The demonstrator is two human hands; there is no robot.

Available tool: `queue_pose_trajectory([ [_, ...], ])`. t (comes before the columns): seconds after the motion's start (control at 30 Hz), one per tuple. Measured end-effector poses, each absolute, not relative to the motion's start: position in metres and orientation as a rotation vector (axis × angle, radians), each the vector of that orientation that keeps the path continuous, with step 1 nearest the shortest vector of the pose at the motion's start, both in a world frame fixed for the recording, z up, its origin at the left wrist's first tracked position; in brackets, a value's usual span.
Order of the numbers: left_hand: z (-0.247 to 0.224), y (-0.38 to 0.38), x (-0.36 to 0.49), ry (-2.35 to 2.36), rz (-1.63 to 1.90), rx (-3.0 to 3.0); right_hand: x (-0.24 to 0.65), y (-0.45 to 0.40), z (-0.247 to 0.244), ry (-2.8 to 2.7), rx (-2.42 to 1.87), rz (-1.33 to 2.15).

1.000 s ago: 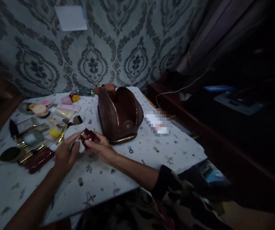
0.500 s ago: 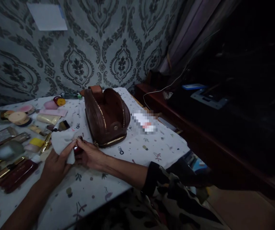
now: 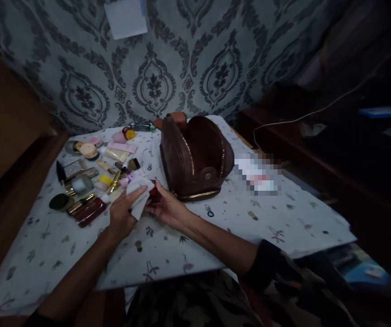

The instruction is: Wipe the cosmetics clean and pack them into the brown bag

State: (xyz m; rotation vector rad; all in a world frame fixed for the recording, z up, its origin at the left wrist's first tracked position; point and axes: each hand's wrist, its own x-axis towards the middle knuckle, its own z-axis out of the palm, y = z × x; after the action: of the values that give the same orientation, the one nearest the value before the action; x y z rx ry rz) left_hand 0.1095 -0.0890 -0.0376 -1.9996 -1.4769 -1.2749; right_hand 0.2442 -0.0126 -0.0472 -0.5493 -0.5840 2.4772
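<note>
My left hand (image 3: 123, 213) is closed on a white wipe (image 3: 138, 200), which hangs from the fingers. Right beside it, my right hand (image 3: 170, 208) grips a small dark red item (image 3: 153, 191) by its edges; its kind is hard to make out in the dim light. The wipe touches or nearly touches that item. Just behind my right hand stands a brown toiletry bag (image 3: 181, 168), unzipped and gaping at the top. Left of my hands lie several cosmetics, among them a dark red bottle (image 3: 91, 212), a cream tube (image 3: 116, 154) and a round compact (image 3: 89, 151).
A white patterned cloth (image 3: 195, 245) covers the table. To the bag's right lies a blurred-out white item (image 3: 258, 175). A green-capped bottle (image 3: 142, 126) rests near the wall. Wooden furniture (image 3: 7, 104) borders the left, and a thin cable (image 3: 294, 121) runs along the right.
The camera view has swung left, so everything appears farther right and more of the table's left side shows. Both hands stay together, still holding the wipe and the dark red item.
</note>
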Motion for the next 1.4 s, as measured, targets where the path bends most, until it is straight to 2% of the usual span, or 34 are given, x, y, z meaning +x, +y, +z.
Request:
queue_pose_trajectory([
  [0.13, -0.035, -0.088, 0.111, -1.745, -1.426, -1.887, 0.245, -0.012, -0.046, -0.521, -0.532, 2.489],
  [0.33, -0.037, -0.084, 0.101, -1.819, -1.437, -1.986, 0.249, -0.012, -0.041, -0.499, -0.455, 2.515],
  [0.57, -0.028, -0.091, 0.107, -1.643, -1.445, -1.938, 0.250, -0.015, -0.036, -0.384, -0.430, 2.563],
  [0.73, -0.029, -0.089, 0.103, -1.688, -1.423, -1.923, 0.250, -0.015, -0.032, -0.286, -0.433, 2.584],
  [0.97, -0.035, -0.084, 0.100, -1.720, -1.214, -2.162, 0.251, -0.014, -0.031, -0.213, -0.412, 2.629],
  [1.4, -0.032, -0.088, 0.107, -1.592, -1.342, -2.001, 0.250, -0.012, -0.041, -0.436, -0.430, 2.538],
])
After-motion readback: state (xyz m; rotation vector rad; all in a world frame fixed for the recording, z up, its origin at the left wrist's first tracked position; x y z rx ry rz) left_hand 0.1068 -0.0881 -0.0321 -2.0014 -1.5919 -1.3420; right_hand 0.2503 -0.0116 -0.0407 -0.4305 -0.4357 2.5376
